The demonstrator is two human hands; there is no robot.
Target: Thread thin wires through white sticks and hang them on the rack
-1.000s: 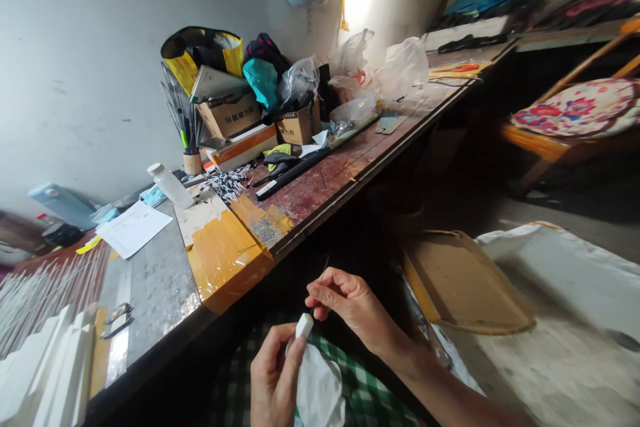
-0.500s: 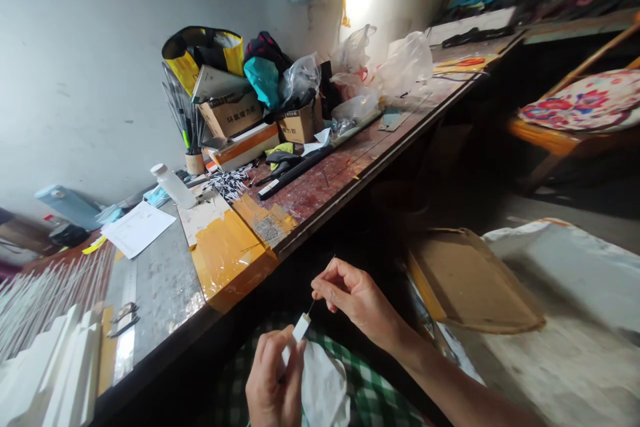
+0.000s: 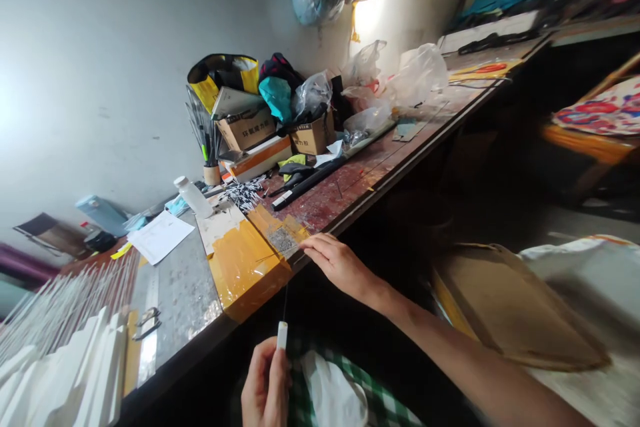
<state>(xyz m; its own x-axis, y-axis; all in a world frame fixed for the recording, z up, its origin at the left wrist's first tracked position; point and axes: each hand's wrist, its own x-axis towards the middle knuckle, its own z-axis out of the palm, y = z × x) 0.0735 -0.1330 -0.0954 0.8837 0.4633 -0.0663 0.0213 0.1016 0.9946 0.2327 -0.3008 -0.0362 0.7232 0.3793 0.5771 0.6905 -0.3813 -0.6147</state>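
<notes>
My left hand (image 3: 266, 383) is closed around a small white rectangular handle (image 3: 283, 335). A thin dark rod (image 3: 286, 300) stands up out of the handle's top end. My right hand (image 3: 336, 265) is over the front edge of the bench, its fingers pressed together close to a patch of tiny grey pieces (image 3: 281, 239). Whatever its fingertips may hold is too small to make out. Beside that patch is a block covered in yellow tape (image 3: 240, 267). On my lap lie a white cloth (image 3: 333, 390) and green checked fabric (image 3: 385, 407).
White strips (image 3: 80, 373) and thin white rods (image 3: 90, 287) lie at the left. Along the bench (image 3: 345, 187) are a white bottle (image 3: 193, 197), a pile of black-and-white sticks (image 3: 245, 193), a long black bar (image 3: 310, 183), boxes and plastic bags. A cardboard tray (image 3: 515, 307) is at lower right.
My right hand has moved away from the rod in the handle, up and left to the bench edge. My left hand has shifted slightly left and turned the handle more upright. The view has shifted.
</notes>
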